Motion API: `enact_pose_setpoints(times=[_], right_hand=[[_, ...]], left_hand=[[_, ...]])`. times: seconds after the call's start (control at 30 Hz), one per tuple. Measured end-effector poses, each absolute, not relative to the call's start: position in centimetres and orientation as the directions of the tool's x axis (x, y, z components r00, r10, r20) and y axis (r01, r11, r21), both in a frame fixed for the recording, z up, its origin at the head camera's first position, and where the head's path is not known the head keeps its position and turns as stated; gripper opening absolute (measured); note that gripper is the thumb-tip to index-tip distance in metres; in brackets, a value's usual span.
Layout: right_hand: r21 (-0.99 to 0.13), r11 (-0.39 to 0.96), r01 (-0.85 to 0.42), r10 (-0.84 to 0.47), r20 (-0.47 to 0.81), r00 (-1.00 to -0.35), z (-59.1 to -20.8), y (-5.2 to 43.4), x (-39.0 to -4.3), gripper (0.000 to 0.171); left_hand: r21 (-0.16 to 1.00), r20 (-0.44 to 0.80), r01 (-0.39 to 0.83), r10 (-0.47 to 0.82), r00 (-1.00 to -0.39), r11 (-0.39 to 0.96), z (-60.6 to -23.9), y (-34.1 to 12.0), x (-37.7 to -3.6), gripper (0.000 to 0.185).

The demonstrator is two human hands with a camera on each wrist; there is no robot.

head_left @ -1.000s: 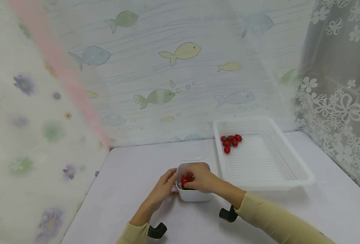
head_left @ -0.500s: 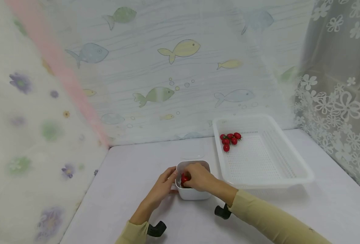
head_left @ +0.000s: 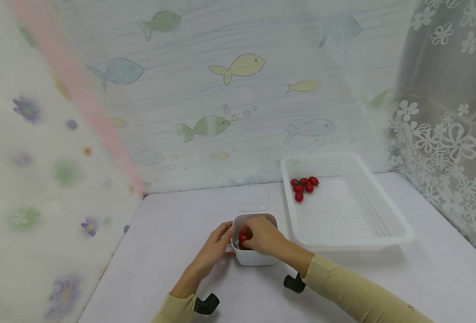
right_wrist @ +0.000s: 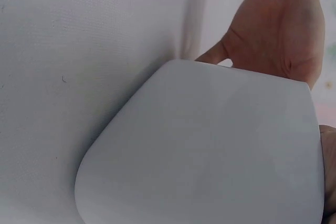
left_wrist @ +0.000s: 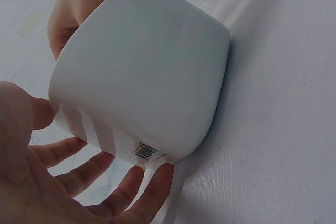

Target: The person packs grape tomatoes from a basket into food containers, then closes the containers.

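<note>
Fish-print curtains hang behind a white table (head_left: 173, 242). On it sits a small white tub (head_left: 255, 256); left hand (head_left: 213, 249) rests against its left side, fingers fairly straight. Right hand (head_left: 264, 234) reaches inside, fingers curled on a cherry tomato (head_left: 243, 237). More cherry tomatoes (head_left: 303, 186) lie in the white perforated basket (head_left: 383, 211) just right.

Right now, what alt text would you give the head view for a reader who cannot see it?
A right hand reaches into a small white tub of red cherry tomatoes while the left hand steadies its side. Behind, to the right, a white perforated basket holds more tomatoes.
</note>
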State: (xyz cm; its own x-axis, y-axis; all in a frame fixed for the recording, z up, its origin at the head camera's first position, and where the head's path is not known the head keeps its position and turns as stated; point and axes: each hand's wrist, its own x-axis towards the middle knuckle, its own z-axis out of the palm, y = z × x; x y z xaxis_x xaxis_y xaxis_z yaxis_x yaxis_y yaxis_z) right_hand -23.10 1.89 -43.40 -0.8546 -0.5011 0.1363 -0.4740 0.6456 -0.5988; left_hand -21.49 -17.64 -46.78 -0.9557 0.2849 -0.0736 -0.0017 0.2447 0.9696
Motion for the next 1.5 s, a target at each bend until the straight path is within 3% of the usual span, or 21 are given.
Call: enact_pose_setpoints(times=[0.33, 0.53, 0.67, 1.13, 1.5], right_hand=[[-0.514, 0.712, -0.478, -0.467, 0.161, -0.869, -43.0, 1.7, -22.6, 0.022], [-0.340, 0.742, -0.577, -0.508, 0.277, -0.816, -42.4, 2.5, -21.9, 0.022], [-0.304, 0.734, -0.608, -0.540, 0.283, -0.793, -41.3, 3.6, -21.4, 0.018], [-0.353, 0.727, -0.589, -0.556, 0.201, -0.807, -36.5, 9.8, -21.1, 0.028], [-0.423, 0.704, -0.570, -0.541, 0.201, -0.817, -34.6, 15.0, -22.2, 0.021]], left_hand=[[0.968, -0.076, -0.002, 0.286, -0.955, 0.251, -46.7, -17.6, -21.5, 0.053], [0.967, -0.078, -0.003, 0.284, -0.956, 0.254, -46.7, -17.6, -21.5, 0.053], [0.965, -0.085, -0.010, 0.278, -0.957, 0.263, -46.6, -17.6, -21.5, 0.052], [0.967, -0.087, -0.013, 0.278, -0.957, 0.256, -46.5, -17.6, -21.6, 0.051], [0.964, -0.097, -0.023, 0.266, -0.959, 0.266, -46.5, -17.5, -21.5, 0.050]])
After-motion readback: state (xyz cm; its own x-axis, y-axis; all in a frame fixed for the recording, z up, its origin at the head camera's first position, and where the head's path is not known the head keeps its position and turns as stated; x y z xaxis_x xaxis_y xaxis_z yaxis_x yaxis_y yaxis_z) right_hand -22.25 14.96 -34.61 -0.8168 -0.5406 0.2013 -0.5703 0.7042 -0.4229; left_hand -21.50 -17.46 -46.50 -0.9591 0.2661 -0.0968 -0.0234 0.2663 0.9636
